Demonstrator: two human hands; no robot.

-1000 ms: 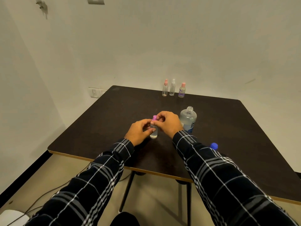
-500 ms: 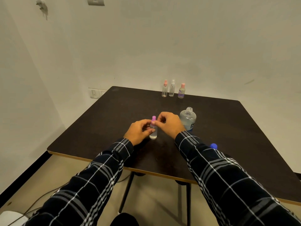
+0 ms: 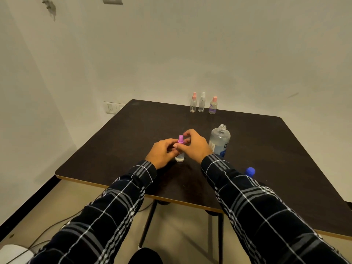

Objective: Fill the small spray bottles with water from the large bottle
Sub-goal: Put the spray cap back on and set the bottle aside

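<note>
Pink plastic caps the small bottle (image 3: 180,149) at the middle of the frame, standing upright on the dark table (image 3: 118,141). The left hand (image 3: 162,152) curls its fingers around the body, and the right hand (image 3: 192,144) pinches at the sprayer top (image 3: 180,139) with thumb and forefinger, its other fingers loosely spread. Liquid shows at the bottom of this bottle, but how full it is I cannot tell. Just right of the hands the large bottle (image 3: 219,141) stands open, its blue cap (image 3: 250,171) lying lower right near the sleeve. Three spray bottles (image 3: 203,105) wait capped at the far edge, above centre; whether they hold water is too small to judge. By my reading this bottle is being closed or opened, with those three possibly left.
</note>
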